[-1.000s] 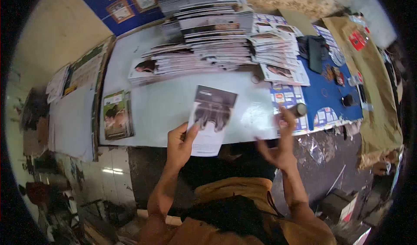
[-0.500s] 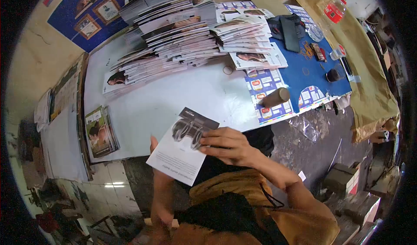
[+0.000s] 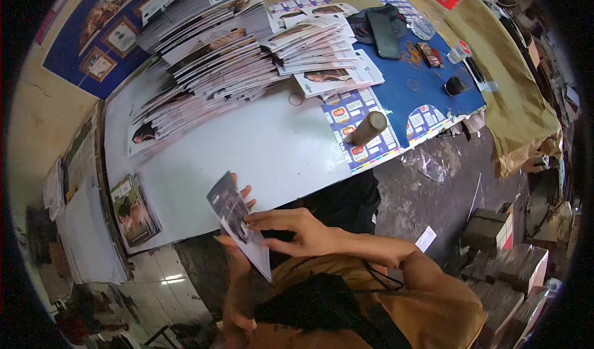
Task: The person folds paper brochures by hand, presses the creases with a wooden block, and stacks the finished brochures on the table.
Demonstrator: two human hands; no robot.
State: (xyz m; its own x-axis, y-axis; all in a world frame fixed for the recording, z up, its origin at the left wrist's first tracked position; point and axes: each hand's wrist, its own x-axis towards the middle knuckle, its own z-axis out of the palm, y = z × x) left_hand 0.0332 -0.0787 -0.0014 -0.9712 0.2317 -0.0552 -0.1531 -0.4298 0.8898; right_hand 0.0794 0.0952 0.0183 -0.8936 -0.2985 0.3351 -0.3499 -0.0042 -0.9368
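Observation:
A printed booklet [image 3: 228, 208] with a dark top and a white lower part is tilted up in front of me, near the table's front edge. My left hand [image 3: 238, 245] holds it from behind, its fingertips showing past the right edge and much of the palm hidden. On the near side, my right hand [image 3: 300, 230] has fingers and thumb closed at the booklet's right edge. Left of both hands, a small pile of booklets with a green and brown cover [image 3: 133, 212] lies on the white table [image 3: 216, 148].
Tall stacks of booklets [image 3: 216, 71] fill the table's back. A brown cylinder [image 3: 370, 127] stands on printed sheets at right, near a phone [image 3: 383, 35], a cup of dark liquid [image 3: 458, 83] and rubber bands [image 3: 411, 55]. Cartons [image 3: 489, 230] sit on the floor at right.
The booklet has turned from nearly face-on to a steep, edge-on tilt and moved left. My right hand has moved left with it, and more left-hand fingers show. The view has shifted.

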